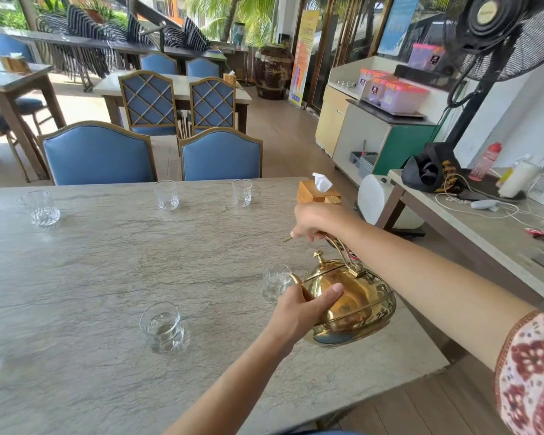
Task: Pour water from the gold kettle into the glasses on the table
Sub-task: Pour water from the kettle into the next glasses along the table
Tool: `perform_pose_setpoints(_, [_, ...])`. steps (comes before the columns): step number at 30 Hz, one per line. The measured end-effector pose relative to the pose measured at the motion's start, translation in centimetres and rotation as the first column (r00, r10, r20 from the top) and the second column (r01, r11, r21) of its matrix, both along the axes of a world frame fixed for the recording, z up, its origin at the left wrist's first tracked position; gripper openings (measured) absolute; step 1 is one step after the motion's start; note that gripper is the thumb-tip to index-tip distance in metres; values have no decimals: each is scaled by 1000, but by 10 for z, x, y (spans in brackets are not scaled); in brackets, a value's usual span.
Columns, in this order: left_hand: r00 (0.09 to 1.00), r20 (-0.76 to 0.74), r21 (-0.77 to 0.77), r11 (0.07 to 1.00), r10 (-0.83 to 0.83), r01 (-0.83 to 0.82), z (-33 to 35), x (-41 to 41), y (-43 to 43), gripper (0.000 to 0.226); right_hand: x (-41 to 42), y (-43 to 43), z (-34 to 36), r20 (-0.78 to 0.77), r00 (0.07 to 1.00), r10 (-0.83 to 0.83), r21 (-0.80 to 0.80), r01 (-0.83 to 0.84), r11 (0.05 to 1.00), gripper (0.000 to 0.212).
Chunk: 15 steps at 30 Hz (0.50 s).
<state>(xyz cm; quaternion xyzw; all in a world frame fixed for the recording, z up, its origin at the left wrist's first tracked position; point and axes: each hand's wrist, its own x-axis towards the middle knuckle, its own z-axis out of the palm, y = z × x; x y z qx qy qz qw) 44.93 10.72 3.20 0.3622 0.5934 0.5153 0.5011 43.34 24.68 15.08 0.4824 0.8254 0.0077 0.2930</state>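
Right hand (314, 222): fingers wrapped round the handle, carrying the gold kettle (349, 304).
Left hand (302, 312): fingers cupping its belly, steadying the tilt.
Glass (275, 285): just beyond the left fingertips, under the spout.

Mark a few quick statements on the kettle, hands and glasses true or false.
1. The right hand grips the kettle handle. True.
2. The left hand lies flat on the table. False: it steadies the kettle's body.
3. The spout points at the near right glass. True.
4. The kettle's lid is off. False: it is on.
5. The tissue box stands at the table's far right. True.
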Motion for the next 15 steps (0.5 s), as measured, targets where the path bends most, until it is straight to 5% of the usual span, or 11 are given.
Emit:
perform_pose_setpoints(9, [1000, -23, -22, 1000, -7, 7, -4, -2, 0, 56, 2, -6, -1, -1, 1000, -18, -12, 18, 1000, 51])
perform_pose_setpoints(15, [990, -136, -21, 999, -32, 30, -12, -3, -6, 82, 18, -9, -1, -213, 974, -81, -23, 78, 997, 36])
